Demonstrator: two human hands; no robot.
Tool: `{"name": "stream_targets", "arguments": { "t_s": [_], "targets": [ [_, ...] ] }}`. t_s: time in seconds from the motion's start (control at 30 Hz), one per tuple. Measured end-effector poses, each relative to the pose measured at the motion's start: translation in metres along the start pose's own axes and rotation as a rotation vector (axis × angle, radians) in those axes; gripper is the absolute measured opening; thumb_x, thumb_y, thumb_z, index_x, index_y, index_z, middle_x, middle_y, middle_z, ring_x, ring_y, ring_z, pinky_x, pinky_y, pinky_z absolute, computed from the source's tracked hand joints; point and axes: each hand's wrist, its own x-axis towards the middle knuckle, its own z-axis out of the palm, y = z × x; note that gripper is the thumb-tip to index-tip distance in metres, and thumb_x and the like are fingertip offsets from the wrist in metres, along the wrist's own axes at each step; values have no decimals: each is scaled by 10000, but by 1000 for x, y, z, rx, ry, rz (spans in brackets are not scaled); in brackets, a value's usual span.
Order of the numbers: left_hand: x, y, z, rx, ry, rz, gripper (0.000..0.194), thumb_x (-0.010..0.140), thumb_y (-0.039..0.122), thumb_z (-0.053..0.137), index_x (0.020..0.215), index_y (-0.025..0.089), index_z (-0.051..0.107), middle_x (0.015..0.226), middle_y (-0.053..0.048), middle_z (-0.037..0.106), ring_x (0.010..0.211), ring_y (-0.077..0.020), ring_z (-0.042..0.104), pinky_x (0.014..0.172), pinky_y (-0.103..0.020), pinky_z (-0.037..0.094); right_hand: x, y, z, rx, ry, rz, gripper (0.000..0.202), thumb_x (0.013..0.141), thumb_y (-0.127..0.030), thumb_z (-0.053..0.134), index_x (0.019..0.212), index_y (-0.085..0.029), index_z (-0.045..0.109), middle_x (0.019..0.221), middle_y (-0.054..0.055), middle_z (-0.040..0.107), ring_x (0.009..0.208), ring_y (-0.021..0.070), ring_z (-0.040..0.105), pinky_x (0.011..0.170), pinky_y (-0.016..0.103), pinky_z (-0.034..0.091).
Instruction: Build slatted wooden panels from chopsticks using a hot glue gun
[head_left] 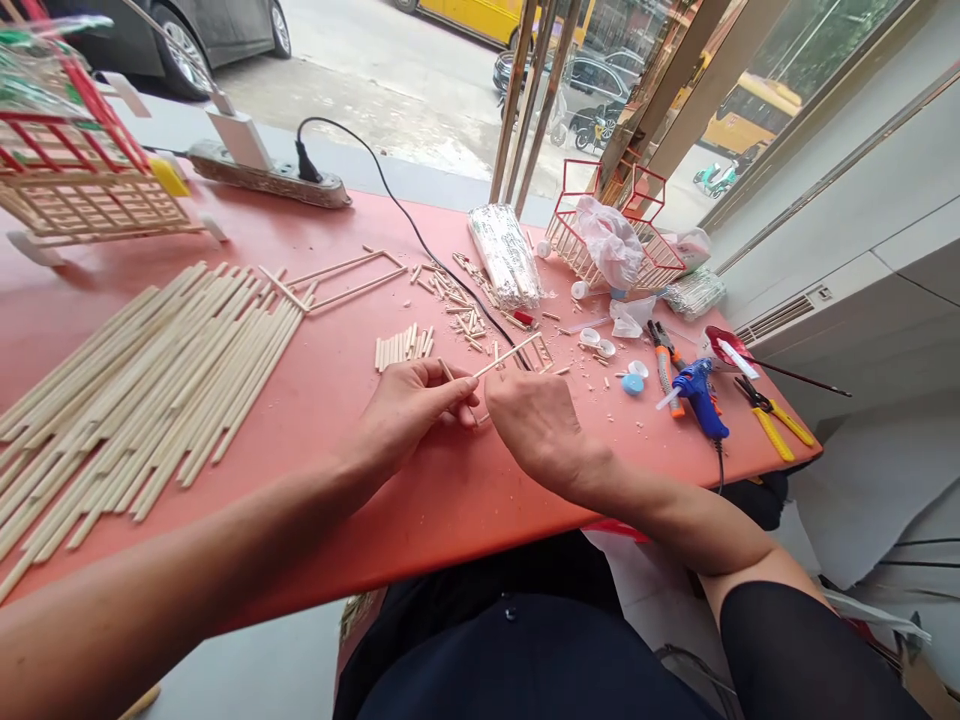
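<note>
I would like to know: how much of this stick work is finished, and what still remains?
Done: the red-trimmed model at the left and the far basket look mostly built.
In hand: the left hand holds a thin stick; the right hand is close beside, its grip hidden.
Left: long sticks and short pieces lie loose, so more assembly probably remains.

A small craft workspace is occupying what looks like a street-front room. Pale wooden sticks [150, 400] are covering one side of a red-topped table [300, 540], and a blue hot glue gun [699, 390] and yellow-handled pliers [771, 415] are lying on the other. Stick-built model carts are standing towards the back. Beyond the metal-framed glass [795, 60], parked cars and yellow buses are showing outside.
</note>
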Motion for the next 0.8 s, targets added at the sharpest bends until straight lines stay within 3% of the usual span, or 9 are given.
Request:
{"name": "stream_targets", "arguments": {
  "t_s": [0.5, 0.8],
  "targets": [
    [2, -3, 0, -5, -36, 23, 285, 638, 380, 911, 695, 158, 742, 561, -21, 679, 542, -141, 636, 523, -231, 462, -1, -5, 1, 29, -20, 28, 254, 1028, -74, 508, 1099, -76, 752, 1038, 218, 805, 911, 260, 794, 734, 294, 568],
    [-1, 3, 3, -1, -32, 16, 416, 558, 465, 965, 656, 147, 715, 578, -31, 684, 541, -133, 627, 527, -229, 456, 4, -2, 1, 82, -37, 14, 267, 1021, -57, 499, 1129, -72, 743, 1055, 239, 805, 970, 279, 797, 728, 297, 558]
  ]
}}
